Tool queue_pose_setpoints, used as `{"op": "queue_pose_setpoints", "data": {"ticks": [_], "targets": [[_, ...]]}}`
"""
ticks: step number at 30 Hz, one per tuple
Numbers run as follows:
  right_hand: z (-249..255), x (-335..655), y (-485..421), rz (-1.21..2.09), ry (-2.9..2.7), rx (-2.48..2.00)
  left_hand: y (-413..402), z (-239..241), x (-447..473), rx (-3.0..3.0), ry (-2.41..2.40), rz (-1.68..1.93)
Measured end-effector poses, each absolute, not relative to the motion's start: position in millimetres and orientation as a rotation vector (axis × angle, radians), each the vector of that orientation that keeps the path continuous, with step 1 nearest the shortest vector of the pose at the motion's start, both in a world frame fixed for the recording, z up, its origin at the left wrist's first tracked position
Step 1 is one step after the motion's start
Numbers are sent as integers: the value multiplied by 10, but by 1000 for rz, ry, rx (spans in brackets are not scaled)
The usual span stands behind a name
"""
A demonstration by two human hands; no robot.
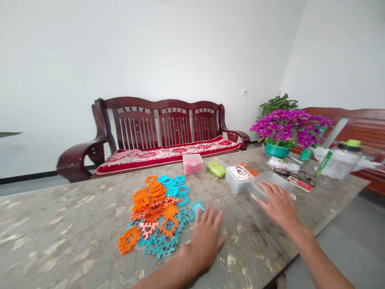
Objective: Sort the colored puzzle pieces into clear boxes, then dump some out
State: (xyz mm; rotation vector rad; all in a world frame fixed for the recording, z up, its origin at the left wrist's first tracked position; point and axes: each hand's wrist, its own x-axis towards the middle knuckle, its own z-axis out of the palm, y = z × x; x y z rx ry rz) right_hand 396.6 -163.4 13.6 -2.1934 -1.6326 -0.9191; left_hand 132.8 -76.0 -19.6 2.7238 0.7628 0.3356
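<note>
My left hand [207, 237] rests palm down on the table with its fingers apart, right beside a pile of plastic interlocking pieces. Orange pieces [140, 200] and blue-teal pieces [162, 243] overlap in that pile, with a pink triangular piece [148, 229] among them. Over on the right, my right hand [279, 204] is closed on the near side of a clear plastic box [272, 179]. Its fingertips lie partly over the box, and the exact grip is slightly blurred.
Behind the pile stand a pink-filled box [193, 164], a container of yellow-green pieces [215, 168] and a labelled clear box [237, 180]. Glasses [300, 176], a large bottle [341, 160] and a purple flower pot [277, 150] occupy the right. A wooden bench [165, 124] stands beyond the table.
</note>
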Motion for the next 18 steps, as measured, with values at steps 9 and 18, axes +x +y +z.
{"op": "queue_pose_setpoints", "data": {"ticks": [9, 18], "targets": [[79, 3319, -1234, -634, -1757, -1789, -348, -380, 524, 3022, 843, 321], [-135, 2736, -272, -297, -1836, -1920, -11, -300, 187, 2991, 917, 466]]}}
